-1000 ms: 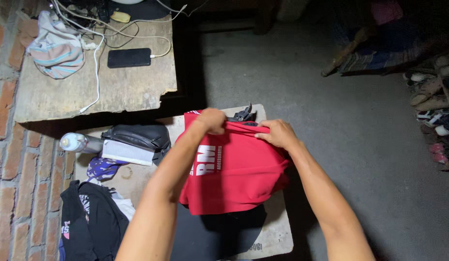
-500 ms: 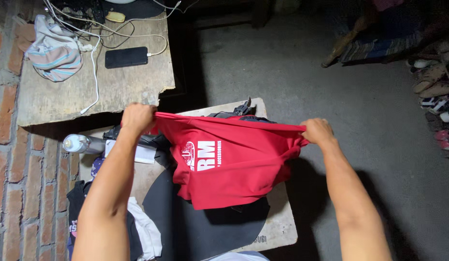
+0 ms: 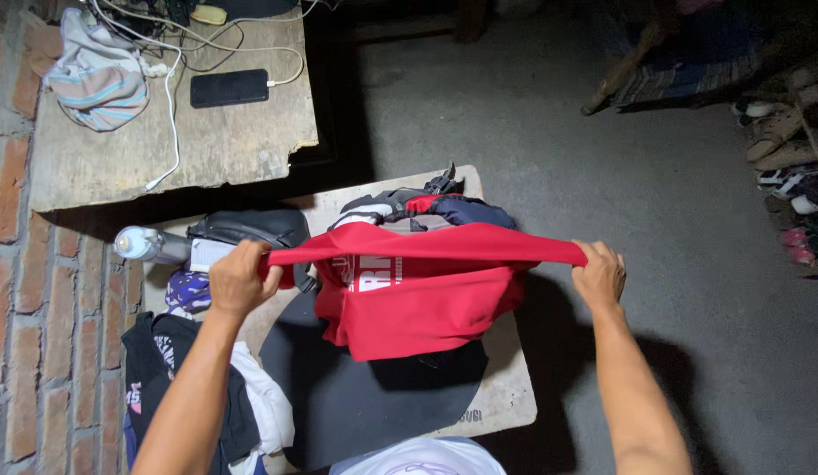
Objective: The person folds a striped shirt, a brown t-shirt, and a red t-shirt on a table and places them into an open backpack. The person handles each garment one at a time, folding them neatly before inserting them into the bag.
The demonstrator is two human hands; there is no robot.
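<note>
I hold a red shirt (image 3: 418,299) with white print stretched wide above a low board. My left hand (image 3: 242,280) grips its left end and my right hand (image 3: 600,273) grips its right end, so the top edge is pulled taut between them. The rest of the shirt hangs down over a dark garment (image 3: 365,396) lying on the board. Behind the shirt lies a bundle of navy, red and white clothing (image 3: 426,208).
A black pouch (image 3: 250,227) and a bottle (image 3: 145,244) lie left of the shirt, with a heap of dark and white clothes (image 3: 189,387) below. A wooden table (image 3: 171,149) carries a phone (image 3: 229,88), cables and striped cloth (image 3: 96,75). Shoes (image 3: 787,158) line the right edge.
My hands have moved from close together at the shirt's top to far apart, pulling the shirt wide and taut. The clothing bundle behind it has come into view.
</note>
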